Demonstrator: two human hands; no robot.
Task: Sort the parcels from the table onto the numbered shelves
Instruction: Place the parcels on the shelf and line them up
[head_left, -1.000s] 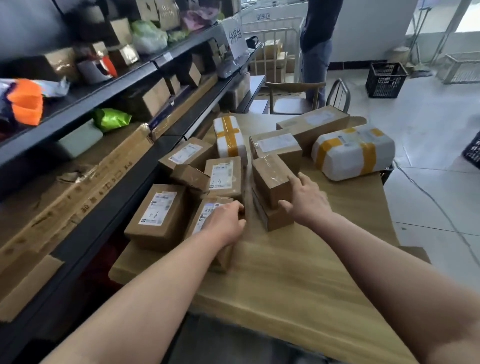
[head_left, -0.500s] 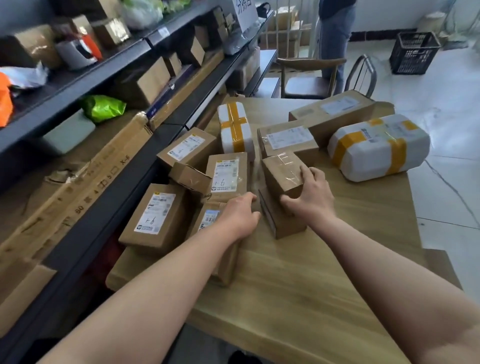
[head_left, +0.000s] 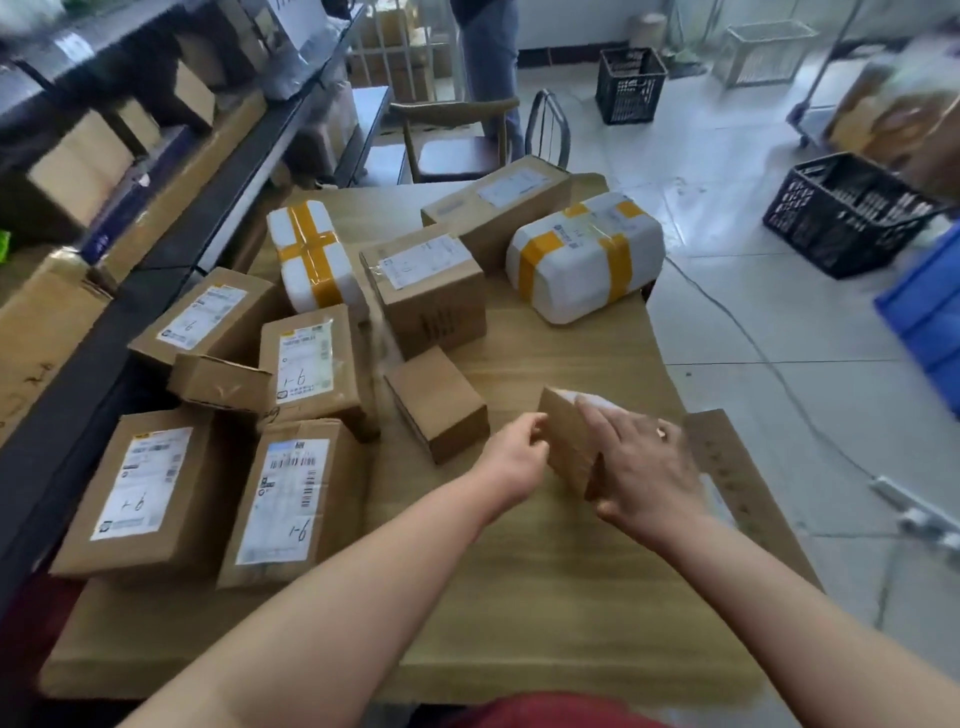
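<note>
Small brown parcel (head_left: 569, 441), tilted, white label, both hands gripping

The left forearm (head_left: 363, 566) and right forearm (head_left: 769, 587) are bare. A small ring (head_left: 661, 432) glints on the right hand (head_left: 644, 467). Red clothing (head_left: 550, 713) shows below.

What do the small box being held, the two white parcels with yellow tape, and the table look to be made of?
The small box: plain brown cardboard, matte, with folded edges. The right white parcel and left white parcel: probably foam, given rounded corners and a soft white surface; bound in glossy yellow tape. The table: wood or wood-look laminate, pale straight grain, slight sheen.
</note>
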